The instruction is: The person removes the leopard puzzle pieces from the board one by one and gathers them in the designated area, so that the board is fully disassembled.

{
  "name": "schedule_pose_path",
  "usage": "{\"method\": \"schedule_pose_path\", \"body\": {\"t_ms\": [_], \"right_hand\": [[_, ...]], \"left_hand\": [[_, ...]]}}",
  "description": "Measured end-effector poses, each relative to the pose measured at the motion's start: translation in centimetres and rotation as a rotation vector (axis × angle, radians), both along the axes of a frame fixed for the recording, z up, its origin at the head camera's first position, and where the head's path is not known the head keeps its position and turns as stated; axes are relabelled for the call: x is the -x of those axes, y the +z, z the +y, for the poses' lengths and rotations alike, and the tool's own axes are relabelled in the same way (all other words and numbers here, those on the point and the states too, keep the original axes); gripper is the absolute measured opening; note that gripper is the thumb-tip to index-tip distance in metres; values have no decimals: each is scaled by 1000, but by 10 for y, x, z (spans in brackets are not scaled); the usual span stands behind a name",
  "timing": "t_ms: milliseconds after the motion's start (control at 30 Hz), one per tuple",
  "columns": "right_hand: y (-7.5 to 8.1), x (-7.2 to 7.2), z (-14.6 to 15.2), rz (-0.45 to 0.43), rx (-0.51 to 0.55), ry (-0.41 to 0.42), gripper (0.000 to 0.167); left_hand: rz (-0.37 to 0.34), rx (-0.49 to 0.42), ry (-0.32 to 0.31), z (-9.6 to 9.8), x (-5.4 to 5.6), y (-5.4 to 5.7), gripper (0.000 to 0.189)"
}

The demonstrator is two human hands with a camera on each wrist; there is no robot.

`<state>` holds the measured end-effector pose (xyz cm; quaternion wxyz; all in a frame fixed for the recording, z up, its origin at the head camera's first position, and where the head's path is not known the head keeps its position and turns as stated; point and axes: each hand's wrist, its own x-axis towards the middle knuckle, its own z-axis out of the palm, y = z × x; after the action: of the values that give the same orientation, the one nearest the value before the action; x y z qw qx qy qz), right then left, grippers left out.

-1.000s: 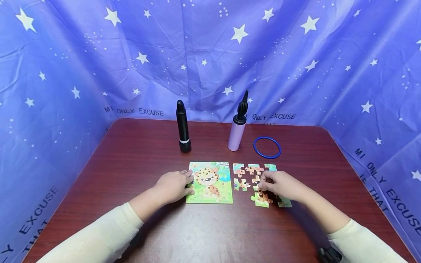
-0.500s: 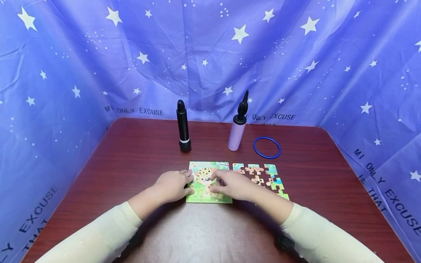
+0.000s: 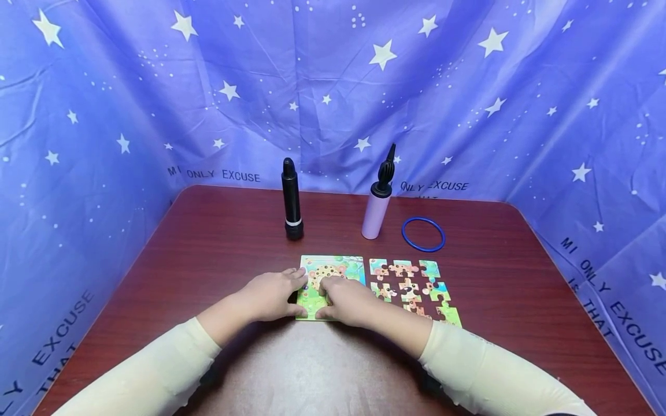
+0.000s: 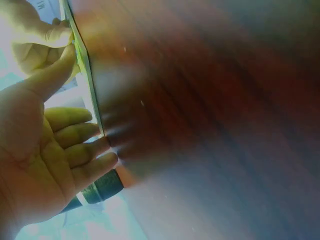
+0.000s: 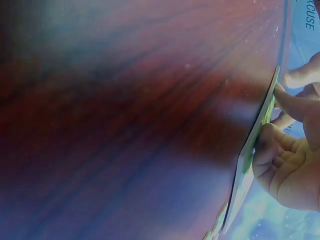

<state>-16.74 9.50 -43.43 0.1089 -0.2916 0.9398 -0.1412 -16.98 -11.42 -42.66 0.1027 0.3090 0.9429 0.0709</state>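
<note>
A square picture puzzle board (image 3: 354, 267) with a spotted leopard cub lies on the table. My left hand (image 3: 267, 296) rests at its left edge; in the left wrist view the fingers (image 4: 82, 152) are fairly straight at the rim, thumb reaching over the board. Over the lower left part of the picture lies my right hand (image 3: 346, 300), thumb and index tip drawn towards each other. In the right wrist view its other fingers (image 5: 270, 170) are curled by the board. I cannot tell whether it pinches a puzzle piece. Loose puzzle pieces (image 3: 409, 290) lie right of the board, partly behind the right forearm.
Behind the board stand a black flashlight-like cylinder (image 3: 291, 199) and a purple hand pump (image 3: 376, 216) with a black top. A blue ring (image 3: 404, 237) lies to the pump's right. A starry blue cloth (image 3: 333, 86) hangs around the dark red table (image 3: 208, 231).
My right hand has come left from the loose pieces onto the board, then down to its lower left part. The left hand has stayed at the board's left edge.
</note>
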Motion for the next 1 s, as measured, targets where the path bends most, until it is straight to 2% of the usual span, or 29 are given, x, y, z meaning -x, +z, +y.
{"method": "schedule_pose_path", "body": {"t_ms": [167, 300, 433, 633, 800, 1000], "right_hand": [[0, 3, 1, -42, 45, -10, 38], [-1, 6, 5, -100, 157, -4, 27], [0, 10, 12, -242, 338, -23, 15], [5, 15, 38, -485, 566, -68, 12], [8, 16, 71, -559, 643, -119, 15], [13, 12, 107, -592, 648, -200, 18]], "left_hand": [[-30, 4, 6, -2, 1, 2, 87], [-38, 24, 17, -1, 1, 2, 87], [-48, 34, 25, -1, 1, 2, 88], [-48, 31, 19, -1, 1, 1, 88], [-54, 29, 21, -2, 1, 0, 86], [-54, 33, 18, -2, 1, 0, 86]]}}
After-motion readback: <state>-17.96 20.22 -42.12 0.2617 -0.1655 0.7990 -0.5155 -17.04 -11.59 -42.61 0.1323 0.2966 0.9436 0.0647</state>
